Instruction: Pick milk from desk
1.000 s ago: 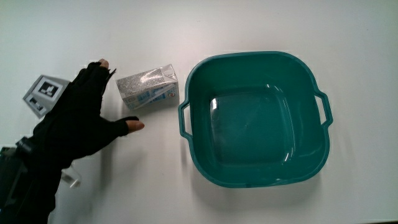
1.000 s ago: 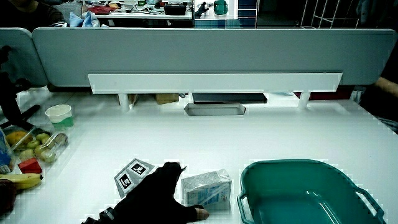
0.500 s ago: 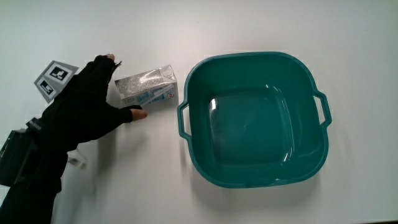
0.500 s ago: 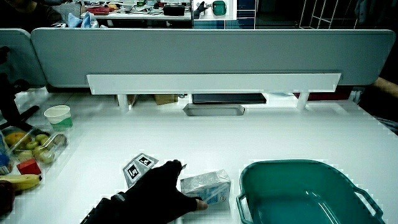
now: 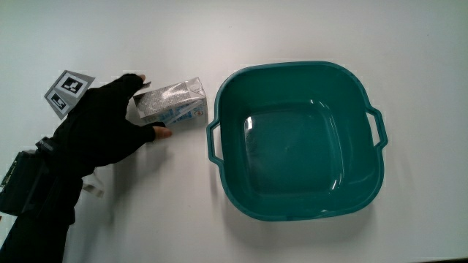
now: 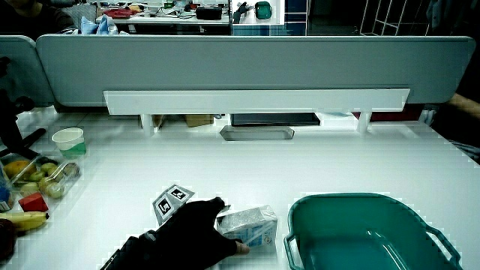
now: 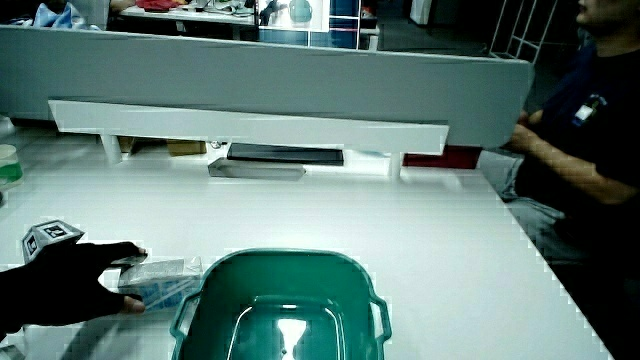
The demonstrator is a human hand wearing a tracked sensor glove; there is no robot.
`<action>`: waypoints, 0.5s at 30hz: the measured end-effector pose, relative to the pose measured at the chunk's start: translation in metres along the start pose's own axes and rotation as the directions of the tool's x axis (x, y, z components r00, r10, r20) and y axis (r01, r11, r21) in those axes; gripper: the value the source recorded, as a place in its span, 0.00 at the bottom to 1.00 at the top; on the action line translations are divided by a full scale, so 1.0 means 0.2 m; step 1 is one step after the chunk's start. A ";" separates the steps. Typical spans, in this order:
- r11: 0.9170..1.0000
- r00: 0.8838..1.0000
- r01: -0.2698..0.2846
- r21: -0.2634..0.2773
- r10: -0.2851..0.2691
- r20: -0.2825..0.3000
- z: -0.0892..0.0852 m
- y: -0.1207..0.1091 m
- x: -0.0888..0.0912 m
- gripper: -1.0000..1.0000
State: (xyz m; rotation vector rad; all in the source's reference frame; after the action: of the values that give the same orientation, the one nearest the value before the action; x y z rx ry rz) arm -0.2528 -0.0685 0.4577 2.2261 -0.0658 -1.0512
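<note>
right now the hand (image 5: 102, 131) is closing its grip around the milk carton (image 5: 172, 104), thumb and fingers clasping its end while it is lying on its side on the bench (image 5: 219, 29), just beside the teal basin (image 5: 296, 204). next, i'd say, it needs a firmer clench and a lift.

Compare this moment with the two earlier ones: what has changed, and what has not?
The hand has moved in against the milk carton, and its fingers, spread a second ago, now close around the carton's end. The carton lies on the table where it was, not lifted. The teal basin beside it has stayed put.
</note>
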 end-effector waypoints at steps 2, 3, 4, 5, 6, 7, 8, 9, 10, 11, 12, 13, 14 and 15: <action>1.000 1.000 0.002 0.010 -0.002 0.005 0.00 0.00 -0.01 0.68; 0.999 1.000 -0.002 0.033 0.002 0.016 0.00 0.00 0.00 0.69; 1.000 1.000 0.002 0.022 -0.003 0.004 0.01 0.00 -0.01 0.70; 1.000 1.000 0.003 0.024 -0.003 0.003 0.01 0.00 -0.01 0.72; 1.000 1.000 0.004 0.022 -0.004 0.001 0.01 0.00 0.00 0.73; 1.000 1.000 0.005 0.025 -0.005 -0.002 0.01 0.00 0.00 0.74; 1.000 1.000 0.006 0.028 -0.006 -0.002 0.01 0.00 0.00 0.76; 0.999 1.000 0.003 0.032 -0.003 -0.004 0.01 0.00 -0.01 0.77; 0.999 1.000 0.008 0.038 -0.008 -0.005 0.01 0.00 0.00 0.78; 0.999 1.000 0.009 0.038 -0.009 -0.003 0.01 0.00 0.00 0.80; 0.999 1.000 0.015 0.040 -0.015 -0.005 0.01 -0.01 0.00 0.81; 0.999 1.000 0.019 0.045 -0.019 -0.002 0.01 0.00 -0.01 0.82; 0.999 1.000 0.019 0.049 -0.019 0.000 0.01 0.00 -0.01 0.84; 0.997 1.000 0.026 0.073 -0.026 -0.005 0.01 0.01 -0.02 0.85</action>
State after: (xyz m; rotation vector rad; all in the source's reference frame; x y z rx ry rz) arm -0.2556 -0.0694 0.4604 2.3003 -0.0752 -1.0746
